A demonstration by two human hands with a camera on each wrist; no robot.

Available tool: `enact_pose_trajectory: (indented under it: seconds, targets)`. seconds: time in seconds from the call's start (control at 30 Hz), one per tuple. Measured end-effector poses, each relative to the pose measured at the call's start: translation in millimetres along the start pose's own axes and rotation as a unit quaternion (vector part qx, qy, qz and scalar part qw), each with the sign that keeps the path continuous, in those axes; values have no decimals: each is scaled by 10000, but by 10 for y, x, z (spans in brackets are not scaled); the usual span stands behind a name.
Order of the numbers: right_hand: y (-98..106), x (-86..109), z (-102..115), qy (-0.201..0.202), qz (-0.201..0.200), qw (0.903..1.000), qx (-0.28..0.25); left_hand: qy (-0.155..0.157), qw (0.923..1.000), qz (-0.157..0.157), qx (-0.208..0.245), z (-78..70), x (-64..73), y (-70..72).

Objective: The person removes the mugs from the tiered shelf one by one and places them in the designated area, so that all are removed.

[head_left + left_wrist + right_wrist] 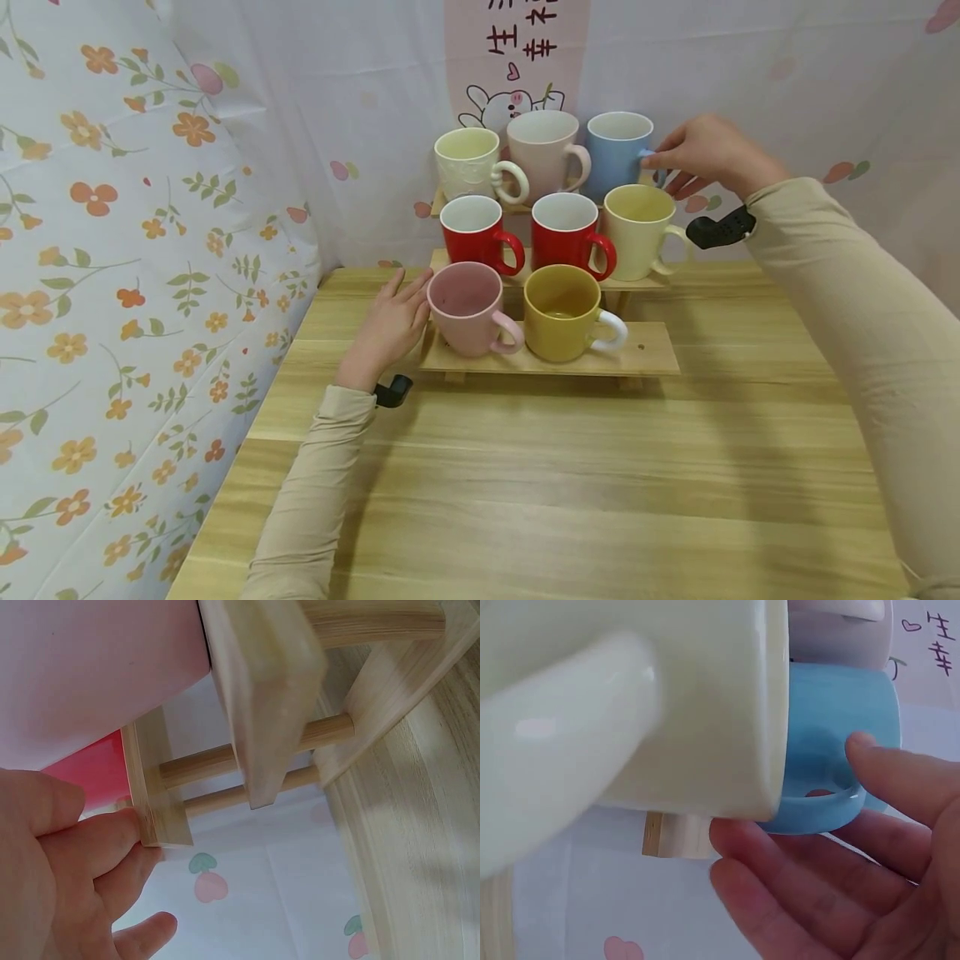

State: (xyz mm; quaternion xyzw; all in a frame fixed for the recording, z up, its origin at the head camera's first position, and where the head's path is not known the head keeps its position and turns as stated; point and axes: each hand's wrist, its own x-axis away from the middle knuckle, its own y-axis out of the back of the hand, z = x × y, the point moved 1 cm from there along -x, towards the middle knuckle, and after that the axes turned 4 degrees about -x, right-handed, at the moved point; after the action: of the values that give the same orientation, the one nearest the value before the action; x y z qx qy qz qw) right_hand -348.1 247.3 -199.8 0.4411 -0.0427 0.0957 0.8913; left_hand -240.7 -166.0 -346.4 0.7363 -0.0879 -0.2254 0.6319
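A three-tier wooden rack [651,348] carries several mugs. At the right end of its top tier stands a blue mug [611,171], whose handle my right hand [708,156] grips. In the right wrist view the thumb lies on top of the blue handle [817,814], and a fingertip shows through its loop. My left hand [390,323] is at the rack's left side, fingers extended beside a pink mug [465,312]. The left wrist view shows its fingers touching the end of a tier board [163,821]. A pale yellow mug [705,697] partly hides the blue one.
On the top tier are a cream mug [465,171] and a light pink mug [542,162]. Two red mugs [471,242] stand on the middle tier beside the pale yellow one. The front tier also holds a mustard mug [558,321] with a white handle. Behind hangs a printed cloth [360,100].
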Motion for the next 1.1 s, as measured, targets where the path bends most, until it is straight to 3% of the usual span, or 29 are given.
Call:
enact_pose_trajectory:
  seconds: [0.1,0.57,1.1]
  targets:
    - [10,-19,12,-3,-20,10000,-62,-95,9999,-30,-34,-1,-2,-3]
    - [7,-55,37,103,-62,9999,18,57,10000,38,33,-1,7,19]
    - [-11,34,-51,227,-188,9996,-24,49,10000,-32,56,-14,11,-2]
